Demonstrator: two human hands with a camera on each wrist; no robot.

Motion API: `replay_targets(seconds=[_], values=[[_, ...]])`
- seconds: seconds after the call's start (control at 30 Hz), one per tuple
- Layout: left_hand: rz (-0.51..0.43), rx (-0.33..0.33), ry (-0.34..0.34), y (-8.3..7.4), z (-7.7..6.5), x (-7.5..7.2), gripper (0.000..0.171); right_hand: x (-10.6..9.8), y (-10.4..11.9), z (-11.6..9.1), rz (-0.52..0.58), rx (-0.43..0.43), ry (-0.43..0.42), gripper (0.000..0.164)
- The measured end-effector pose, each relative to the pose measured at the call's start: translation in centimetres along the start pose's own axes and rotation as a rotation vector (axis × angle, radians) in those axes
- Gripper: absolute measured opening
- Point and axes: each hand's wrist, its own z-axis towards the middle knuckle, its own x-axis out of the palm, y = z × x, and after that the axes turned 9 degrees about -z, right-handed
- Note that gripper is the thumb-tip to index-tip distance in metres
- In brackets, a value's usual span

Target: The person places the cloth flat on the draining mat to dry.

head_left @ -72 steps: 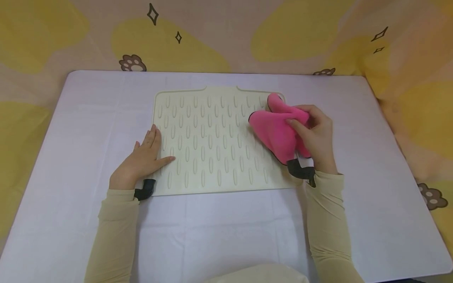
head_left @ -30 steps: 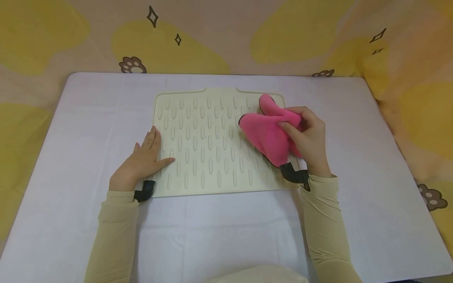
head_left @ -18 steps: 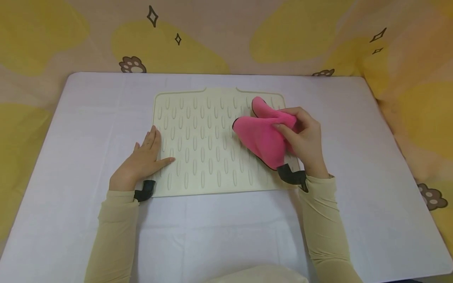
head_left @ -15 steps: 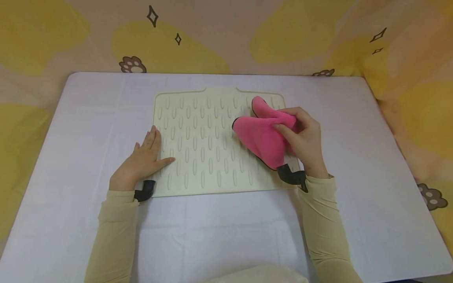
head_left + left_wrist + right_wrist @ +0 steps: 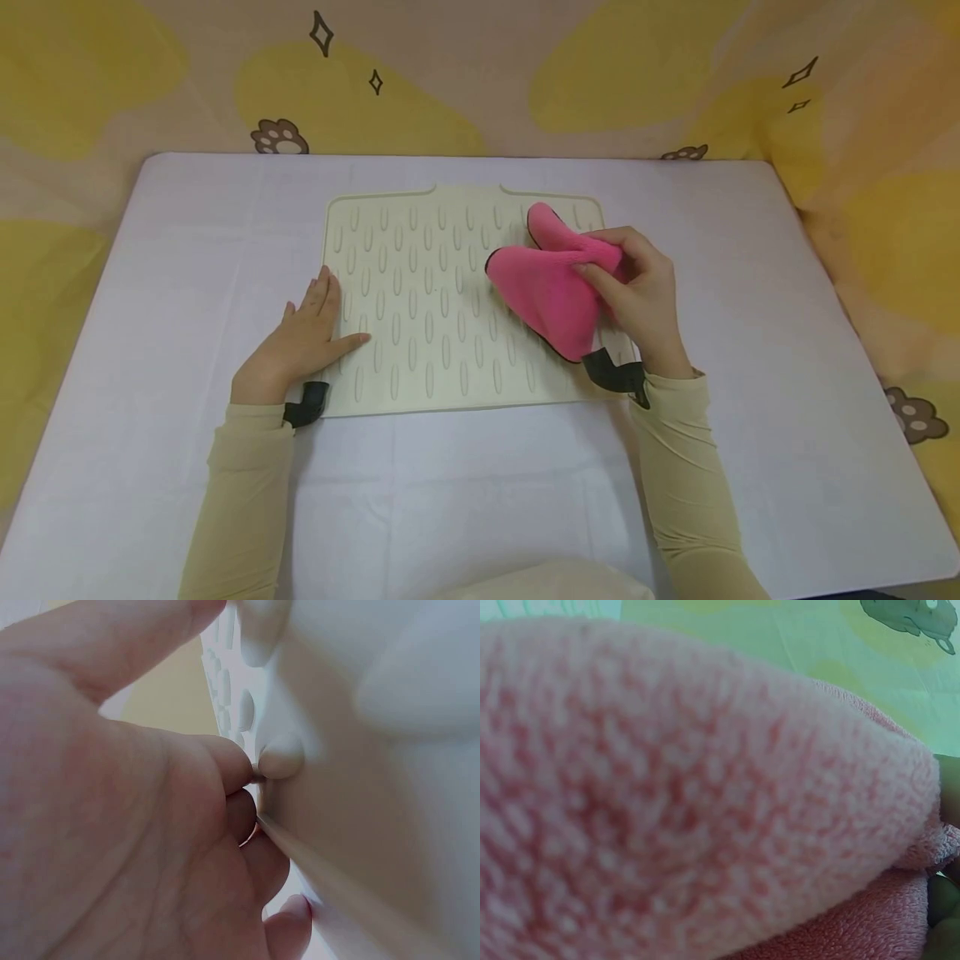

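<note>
A cream rubbery mat (image 5: pixel 408 375) with rows of raised oval ridges lies flat on the table. My left hand (image 5: pixel 292 346) rests on its left edge, fingers extended and thumb spread over the ridges. Seen from the left wrist, the fingertips (image 5: pixel 236 761) meet the mat's edge. On the right half, my right hand (image 5: pixel 645 292) pinches a bunched pink cloth (image 5: pixel 543 292) with dark edging between thumb and fingers. Two folds of the cloth flare out to the left over the mat. Its fuzzy pile fills most of the right wrist view and hides much of the hand there.
The table (image 5: pixel 480 475) has a white cover, with its cloth surface showing on all sides of the mat. A patterned yellow and pink curtain (image 5: pixel 480 75) hangs behind the table and along both sides. Black camera mounts (image 5: pixel 306 404) sit at both wrists.
My right hand has slid the pink cloth leftward across the mat, with the pinch kept, slower in the last half second. My left hand and the mat stay in place.
</note>
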Motion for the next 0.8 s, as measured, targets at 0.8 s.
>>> replay_targets(seconds=[0.8], values=[[-0.004, 0.000, -0.005, 0.0, -0.1, 0.1, 0.097, 1.1, 0.9, -0.5, 0.032, -0.017, 0.076, 0.025]])
